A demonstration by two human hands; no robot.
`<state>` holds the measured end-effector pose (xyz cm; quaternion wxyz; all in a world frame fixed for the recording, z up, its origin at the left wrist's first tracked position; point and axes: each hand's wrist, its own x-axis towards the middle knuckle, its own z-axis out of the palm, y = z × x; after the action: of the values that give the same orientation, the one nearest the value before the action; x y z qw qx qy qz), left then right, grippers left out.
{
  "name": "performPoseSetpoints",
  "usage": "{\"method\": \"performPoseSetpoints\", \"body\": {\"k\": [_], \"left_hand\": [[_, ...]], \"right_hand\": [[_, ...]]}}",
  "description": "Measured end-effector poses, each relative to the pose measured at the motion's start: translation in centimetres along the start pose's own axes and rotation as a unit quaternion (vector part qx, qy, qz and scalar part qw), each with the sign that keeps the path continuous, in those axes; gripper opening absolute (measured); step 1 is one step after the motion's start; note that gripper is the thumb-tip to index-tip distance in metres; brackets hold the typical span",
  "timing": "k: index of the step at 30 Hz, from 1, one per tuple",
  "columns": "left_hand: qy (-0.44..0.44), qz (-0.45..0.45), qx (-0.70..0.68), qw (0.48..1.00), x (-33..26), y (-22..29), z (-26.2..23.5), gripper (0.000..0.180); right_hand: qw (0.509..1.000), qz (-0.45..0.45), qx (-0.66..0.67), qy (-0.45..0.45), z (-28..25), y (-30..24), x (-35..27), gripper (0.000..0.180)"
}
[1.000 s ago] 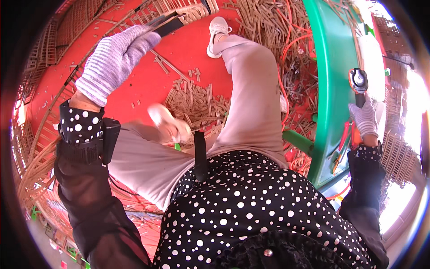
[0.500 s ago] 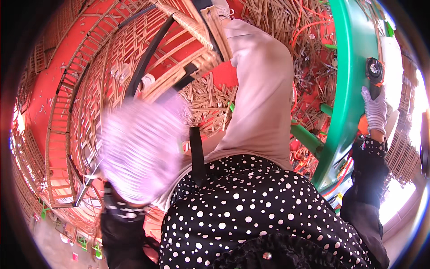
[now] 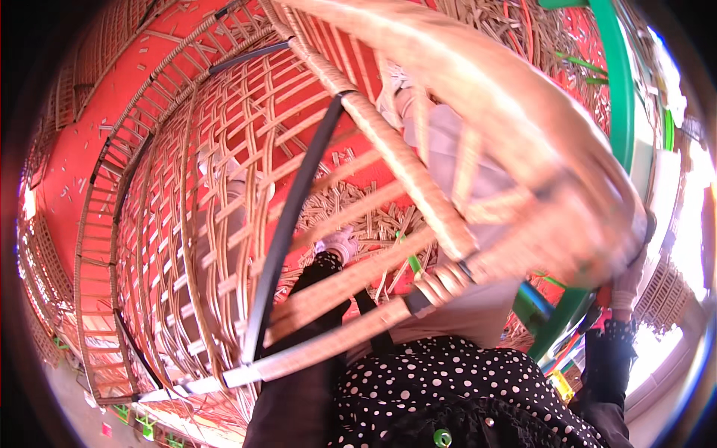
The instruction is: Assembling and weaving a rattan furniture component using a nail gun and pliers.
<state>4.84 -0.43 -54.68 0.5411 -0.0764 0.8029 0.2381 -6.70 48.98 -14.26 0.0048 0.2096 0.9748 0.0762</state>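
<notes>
A woven rattan frame (image 3: 246,149), with an open lattice and black bindings, fills the left and middle of the view. Its wrapped, curved end on the right is smeared by motion. My left hand (image 3: 337,243), in a pale glove, shows through the lattice, low near the cane scraps; its fingers are too small to make out. At the right, my gloved right hand (image 3: 624,290) is beside the blurred end of the frame, which hides its fingers. Whether it grips the frame or something else cannot be seen.
Loose cane scraps (image 3: 351,209) lie heaped on the red floor (image 3: 149,56). A green metal stand (image 3: 621,89) rises on the right. More woven rattan pieces (image 3: 46,269) stand along the left side. A bent rail with rungs (image 3: 93,313) edges the lattice.
The rattan frame has swung right and nearer, across my lap and leg. My left hand has dropped from close up to beyond the lattice. My right hand has moved lower, and the black-and-orange tool no longer shows clearly.
</notes>
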Motion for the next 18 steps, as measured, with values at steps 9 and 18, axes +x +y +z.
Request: {"method": "performPoseSetpoints", "body": {"k": [9, 18], "left_hand": [[0.007, -0.052, -0.067, 0.996, 1.5, 0.6, -3.1, 0.035], [0.017, -0.075, -0.1, 0.992, 1.5, 0.3, -4.5, 0.035]], "right_hand": [[0.996, 0.033, 0.088, 0.004, 0.9, -0.1, 1.4, 0.077], [0.996, 0.05, 0.076, -0.021, -0.9, -3.2, -0.2, 0.054]]}}
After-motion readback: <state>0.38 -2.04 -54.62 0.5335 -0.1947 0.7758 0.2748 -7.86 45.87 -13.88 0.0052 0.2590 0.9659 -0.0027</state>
